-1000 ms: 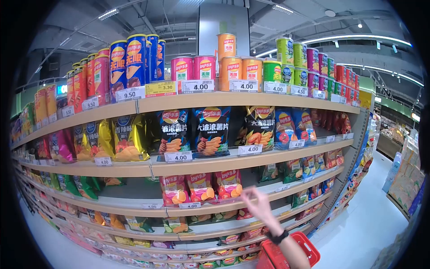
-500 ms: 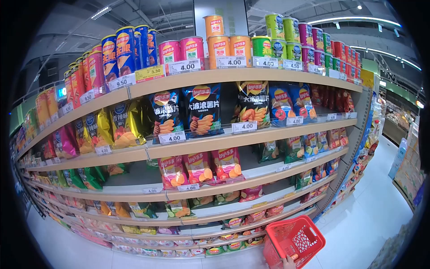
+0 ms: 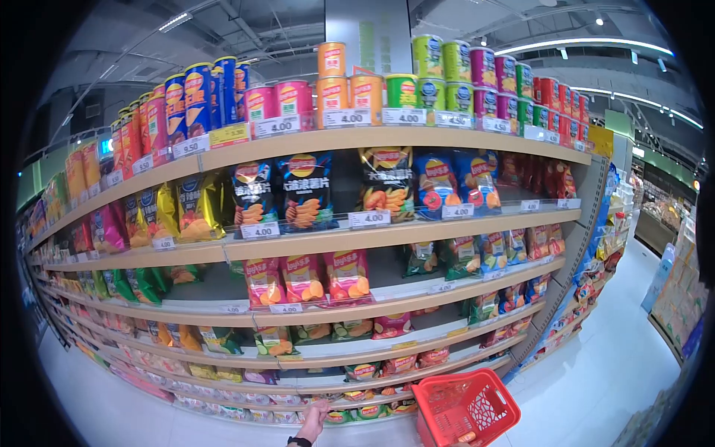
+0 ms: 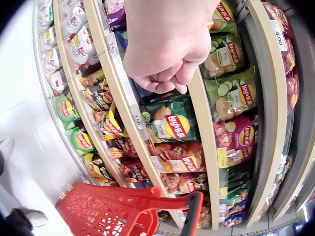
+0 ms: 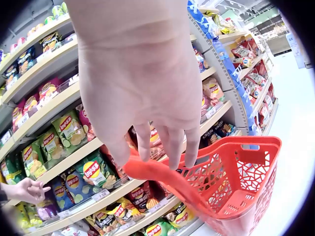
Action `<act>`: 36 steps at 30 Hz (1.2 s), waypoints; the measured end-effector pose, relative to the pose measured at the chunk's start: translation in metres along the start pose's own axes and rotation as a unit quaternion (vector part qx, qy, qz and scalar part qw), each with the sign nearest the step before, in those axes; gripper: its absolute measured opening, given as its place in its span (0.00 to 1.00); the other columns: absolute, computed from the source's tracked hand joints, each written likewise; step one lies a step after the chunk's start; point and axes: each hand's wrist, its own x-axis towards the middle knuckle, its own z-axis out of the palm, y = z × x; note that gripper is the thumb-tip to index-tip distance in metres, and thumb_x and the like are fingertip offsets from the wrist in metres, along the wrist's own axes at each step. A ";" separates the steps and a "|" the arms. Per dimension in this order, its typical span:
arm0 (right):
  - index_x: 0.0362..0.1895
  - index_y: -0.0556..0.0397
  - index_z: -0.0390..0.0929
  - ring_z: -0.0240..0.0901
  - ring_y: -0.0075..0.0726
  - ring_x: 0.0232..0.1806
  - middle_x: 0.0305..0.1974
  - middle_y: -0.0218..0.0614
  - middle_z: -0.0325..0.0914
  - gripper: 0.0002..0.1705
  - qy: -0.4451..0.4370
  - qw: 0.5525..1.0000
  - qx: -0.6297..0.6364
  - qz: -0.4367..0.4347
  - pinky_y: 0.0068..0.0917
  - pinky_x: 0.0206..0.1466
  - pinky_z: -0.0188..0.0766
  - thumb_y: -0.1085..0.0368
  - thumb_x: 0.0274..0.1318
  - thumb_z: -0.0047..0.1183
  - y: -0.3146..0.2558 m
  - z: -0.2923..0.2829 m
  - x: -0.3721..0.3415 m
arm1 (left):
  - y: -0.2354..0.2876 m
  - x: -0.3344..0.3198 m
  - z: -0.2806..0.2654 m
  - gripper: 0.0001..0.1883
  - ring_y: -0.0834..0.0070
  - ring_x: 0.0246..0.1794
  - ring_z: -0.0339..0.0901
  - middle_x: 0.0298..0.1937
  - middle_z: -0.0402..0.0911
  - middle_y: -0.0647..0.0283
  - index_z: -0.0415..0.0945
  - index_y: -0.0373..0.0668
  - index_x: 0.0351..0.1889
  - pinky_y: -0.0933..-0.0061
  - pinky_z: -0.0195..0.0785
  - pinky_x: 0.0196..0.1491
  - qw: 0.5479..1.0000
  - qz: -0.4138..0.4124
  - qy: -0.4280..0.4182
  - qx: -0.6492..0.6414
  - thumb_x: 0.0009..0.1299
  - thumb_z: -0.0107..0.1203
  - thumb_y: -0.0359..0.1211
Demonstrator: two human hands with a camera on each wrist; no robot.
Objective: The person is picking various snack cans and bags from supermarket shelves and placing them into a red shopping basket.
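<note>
Left fingers: loosely curled in toward the palm, no item between them. My left hand [image 3: 313, 421] hangs before the lowest shelves, black band [image 3: 299, 442] at the wrist. Right fingers: pointing down, slightly apart, tips over the red handle [image 5: 150, 169]; whether they close on it, I cannot tell. My right hand [image 5: 142, 93] is mostly cut off in the head view.

Basket [image 3: 460, 378]: just beyond the right hand, mouth up, beside the shelf end; contact with the floor not discernible.

Shelf [image 3: 447, 137]: curved tiers, pale wood-coloured edges, clear lips, price labels [image 3: 370, 218] along the front. Cans [image 3: 331, 93] stacked on top; pink bags [image 3: 302, 279] upright midway down.

Room: floor [image 3: 588, 365] white and glossy; grey pillar [image 3: 369, 45] behind the cans; strip light [image 3: 596, 42] under exposed ceiling ducts.
</note>
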 end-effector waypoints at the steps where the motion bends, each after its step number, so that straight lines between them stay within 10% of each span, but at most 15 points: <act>1: 0.45 0.55 0.80 0.76 0.43 0.48 0.44 0.45 0.80 0.14 0.005 0.999 0.039 -0.003 0.37 0.52 0.72 0.64 0.55 0.60 0.024 0.001 -0.001 | 0.017 -0.022 0.033 0.18 0.82 0.10 0.50 0.16 0.69 0.70 0.74 0.34 0.53 0.81 0.49 0.19 0.999 -0.013 0.015 -0.026 0.65 0.48 0.23; 5: 0.46 0.62 0.78 0.75 0.47 0.49 0.46 0.50 0.78 0.16 0.056 0.993 0.101 -0.030 0.38 0.54 0.71 0.65 0.56 0.59 0.096 -0.017 -0.026 | -0.005 -0.037 0.062 0.08 0.81 0.09 0.46 0.11 0.50 0.75 0.72 0.44 0.38 0.79 0.46 0.20 0.995 -0.067 0.075 -0.028 0.69 0.40 0.28; 6: 0.51 0.53 0.75 0.74 0.50 0.49 0.50 0.48 0.75 0.27 0.037 0.998 0.054 -0.024 0.40 0.53 0.71 0.52 0.50 0.63 0.160 -0.013 -0.005 | -0.004 -0.045 0.082 0.09 0.81 0.09 0.45 0.12 0.50 0.75 0.71 0.46 0.37 0.79 0.48 0.21 0.992 -0.090 0.082 -0.041 0.70 0.38 0.28; 13: 0.50 0.57 0.75 0.77 0.48 0.47 0.48 0.49 0.77 0.23 0.081 0.995 0.022 0.057 0.37 0.50 0.73 0.58 0.53 0.61 0.179 -0.106 -0.046 | -0.047 -0.089 0.185 0.31 0.69 0.43 0.77 0.58 0.74 0.51 0.51 0.41 0.72 0.68 0.74 0.45 0.966 -0.008 -0.076 0.246 0.68 0.39 0.26; 28: 0.47 0.56 0.73 0.73 0.56 0.51 0.46 0.52 0.77 0.17 -0.234 0.969 -0.042 -0.064 0.46 0.55 0.70 0.61 0.55 0.52 0.242 -0.038 0.091 | -0.111 -0.201 0.286 0.30 0.58 0.66 0.62 0.74 0.50 0.51 0.66 0.46 0.66 0.60 0.64 0.62 0.659 0.223 -0.210 0.687 0.65 0.62 0.36; 36: 0.41 0.60 0.79 0.76 0.58 0.48 0.42 0.55 0.79 0.17 -0.210 0.965 -0.094 0.124 0.48 0.52 0.73 0.61 0.52 0.49 0.276 0.016 0.171 | -0.112 -0.195 0.299 0.20 0.54 0.69 0.60 0.70 0.58 0.50 0.74 0.43 0.55 0.54 0.56 0.68 0.638 0.276 -0.190 0.694 0.64 0.61 0.34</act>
